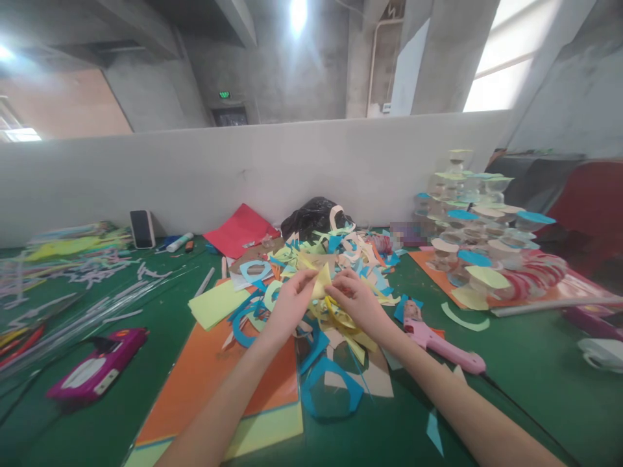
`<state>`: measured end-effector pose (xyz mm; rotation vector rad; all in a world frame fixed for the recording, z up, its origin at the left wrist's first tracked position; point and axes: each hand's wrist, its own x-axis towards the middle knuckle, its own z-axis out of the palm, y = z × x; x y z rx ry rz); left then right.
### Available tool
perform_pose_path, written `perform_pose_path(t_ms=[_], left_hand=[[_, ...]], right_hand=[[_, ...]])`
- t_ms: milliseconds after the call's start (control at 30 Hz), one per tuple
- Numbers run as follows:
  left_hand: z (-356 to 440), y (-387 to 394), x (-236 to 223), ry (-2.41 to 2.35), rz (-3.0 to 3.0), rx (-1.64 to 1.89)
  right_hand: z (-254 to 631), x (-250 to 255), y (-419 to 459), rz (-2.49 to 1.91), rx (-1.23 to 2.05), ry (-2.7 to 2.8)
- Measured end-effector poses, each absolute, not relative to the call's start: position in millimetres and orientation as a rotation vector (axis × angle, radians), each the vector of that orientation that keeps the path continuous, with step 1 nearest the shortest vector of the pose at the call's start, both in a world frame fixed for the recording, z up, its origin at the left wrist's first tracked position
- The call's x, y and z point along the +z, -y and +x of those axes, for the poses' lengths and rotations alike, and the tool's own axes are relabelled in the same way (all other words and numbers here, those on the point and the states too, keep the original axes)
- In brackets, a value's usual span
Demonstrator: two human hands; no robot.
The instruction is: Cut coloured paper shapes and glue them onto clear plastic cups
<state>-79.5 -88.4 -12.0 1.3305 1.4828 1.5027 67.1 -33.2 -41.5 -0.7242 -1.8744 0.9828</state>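
Note:
My left hand point(294, 297) and my right hand point(352, 297) come together over a heap of cut paper. Between their fingertips is a small pale yellow piece of paper point(322, 280), which both hands pinch. Under and around them lie paper scraps point(360, 259) in blue, yellow, cream and orange, with blue cut-out rings point(316, 395) nearer to me. A pink hot glue gun point(438, 344) rests on the green table, to the right of my right forearm. Left of my left hand is a stack of light yellow-green paper point(218, 303) on orange sheets point(195, 376).
Several clear cups with paper lids point(479, 233) stand stacked at the right. A black plastic bag point(314, 219) and red paper point(242, 230) sit by the white partition point(195, 175). At the left are a phone point(141, 229), a purple device point(100, 366) and paper strips point(87, 253).

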Motion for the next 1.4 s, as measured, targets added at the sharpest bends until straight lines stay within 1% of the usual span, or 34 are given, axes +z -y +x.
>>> perform_pose_path(t_ms=[233,333,433,633,933,1167,1400], left_hand=[[-79,90,-11,-1.530,1.379,1.456],[-79,90,-15,-1.537,1.414,1.402],[-78,90,-18,-1.554,1.437,1.344],[-76,91,-17,-1.578,1.485,1.345],[-78,92,-18,-1.459,1.684,1.274],[-78,92,-19,-1.574,1.581,1.191],[-76,97,-9,-1.477,1.602,1.075]], right_hand=[[65,-42,36,-0.792,1.262,1.693],[66,-41,36,-0.779,1.317,1.643],[65,-39,36,-0.767,1.303,1.643],[64,-39,37,-0.725,1.269,1.671],[69,-36,35,-0.688,1.225,1.678],[70,-36,32,-0.702,1.178,1.634],[74,-37,23,-0.698,1.130,1.574]])
